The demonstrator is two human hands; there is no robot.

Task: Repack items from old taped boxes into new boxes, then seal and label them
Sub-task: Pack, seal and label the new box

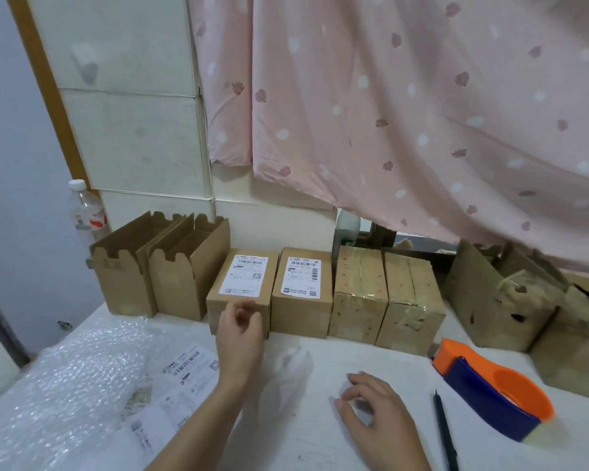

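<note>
Two new open cardboard boxes stand at the back left of the table. Beside them sit two closed new boxes with white shipping labels. Right of those are two old boxes wrapped in yellowed tape. My left hand hovers just in front of the left labelled box, fingers loosely curled and holding nothing. On the white tabletop my right hand rests with bent fingers, also holding nothing.
An orange and blue tape dispenser and a black pen lie at the right. Label sheets and bubble wrap cover the left. Torn old boxes sit at the far right, a bottle behind, a pink curtain above.
</note>
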